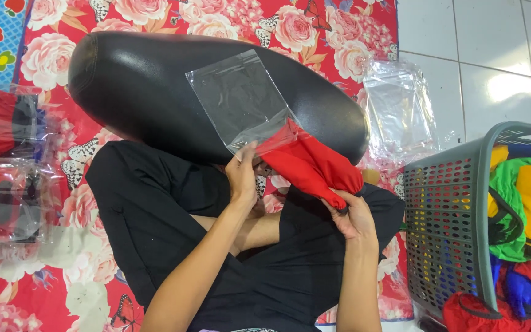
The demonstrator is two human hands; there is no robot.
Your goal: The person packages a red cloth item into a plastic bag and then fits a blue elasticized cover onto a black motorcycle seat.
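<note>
Sliding folded red cloth (311,165) into clear bag (241,98) — only its tip is inside; left hand (242,175) fingers pinch the mouth, right hand (353,215) fingers grip cloth.

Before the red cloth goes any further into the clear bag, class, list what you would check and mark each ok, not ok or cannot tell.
1. Left hand pinches the mouth of the clear bag: ok.
2. Right hand grips the red cloth: ok.
3. Cloth tip inside the mouth: ok.
4. Bag lies flat on the black cushion: ok.
5. Cloth folded small enough to fit: cannot tell.
6. Spare bags within reach: ok.
</note>
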